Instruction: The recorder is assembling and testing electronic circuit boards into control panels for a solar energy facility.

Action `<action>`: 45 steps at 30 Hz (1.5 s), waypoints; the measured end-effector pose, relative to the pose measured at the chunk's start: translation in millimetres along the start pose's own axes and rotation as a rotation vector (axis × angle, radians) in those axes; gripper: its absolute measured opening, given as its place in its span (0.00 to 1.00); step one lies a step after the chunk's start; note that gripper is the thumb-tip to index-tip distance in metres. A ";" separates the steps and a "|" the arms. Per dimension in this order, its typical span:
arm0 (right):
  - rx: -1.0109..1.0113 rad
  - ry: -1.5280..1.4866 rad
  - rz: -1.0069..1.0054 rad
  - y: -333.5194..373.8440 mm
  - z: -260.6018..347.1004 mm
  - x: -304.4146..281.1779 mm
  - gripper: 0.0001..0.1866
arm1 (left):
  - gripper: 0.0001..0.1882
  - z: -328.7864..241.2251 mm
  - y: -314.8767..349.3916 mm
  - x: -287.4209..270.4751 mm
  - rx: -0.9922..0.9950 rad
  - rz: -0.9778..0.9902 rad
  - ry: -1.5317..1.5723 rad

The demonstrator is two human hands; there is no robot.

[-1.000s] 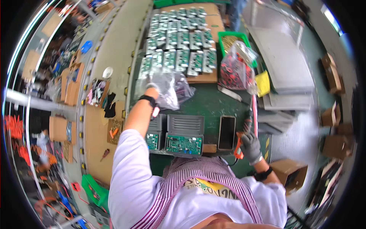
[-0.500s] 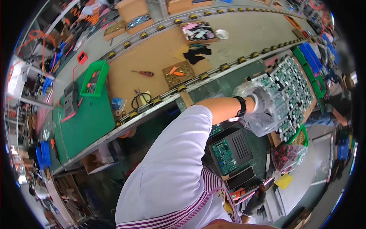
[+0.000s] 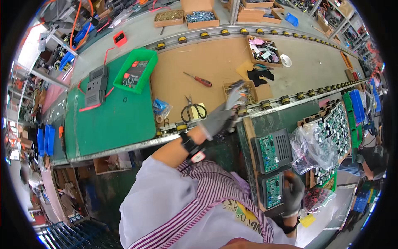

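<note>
My left hand (image 3: pixel 222 118), in a grey glove, reaches over the rail to a small cardboard box of brass-coloured screws (image 3: pixel 250 96). Its fingers are stretched out, somewhat blurred, and nothing shows in them. My right hand (image 3: pixel 293 191), also gloved, curls at the right side of the lower black plastic housing (image 3: pixel 262 178) and covers part of it. A green circuit board (image 3: pixel 273 191) sits in that housing. Just above lies a second black housing (image 3: pixel 285 146) with slotted vents and its own green circuit board (image 3: pixel 268 153).
Clear plastic bags (image 3: pixel 317 145) lie over rows of circuit boards (image 3: pixel 338 126) at right. A screwdriver (image 3: pixel 203 81), scissors (image 3: pixel 190 108) and a green bin (image 3: pixel 146 71) rest beyond the roller rail (image 3: pixel 286 99). A box of mixed parts (image 3: pixel 265 54) stands farther back.
My left hand has left the plastic bags over the circuit boards and swung left to the screw box. My right hand has come up to the lower housing. The view has turned.
</note>
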State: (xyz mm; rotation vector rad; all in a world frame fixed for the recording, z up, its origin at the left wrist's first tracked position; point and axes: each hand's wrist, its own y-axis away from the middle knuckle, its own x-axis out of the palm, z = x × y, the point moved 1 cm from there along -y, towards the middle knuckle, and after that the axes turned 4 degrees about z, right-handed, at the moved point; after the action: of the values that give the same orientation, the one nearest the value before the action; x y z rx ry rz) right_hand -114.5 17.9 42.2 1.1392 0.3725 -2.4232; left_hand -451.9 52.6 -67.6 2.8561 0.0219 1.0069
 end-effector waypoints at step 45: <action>0.365 -1.499 -0.270 254.6 91.8 108.2 0.42 | 0.29 115.4 143.8 194.2 -0.225 1.243 -0.520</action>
State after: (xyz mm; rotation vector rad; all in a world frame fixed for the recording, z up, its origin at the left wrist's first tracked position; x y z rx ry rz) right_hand -111.6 -270.6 1.1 -0.8415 -0.4365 -2.8456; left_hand -231.7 -92.0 -19.6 2.6188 -1.8891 0.2087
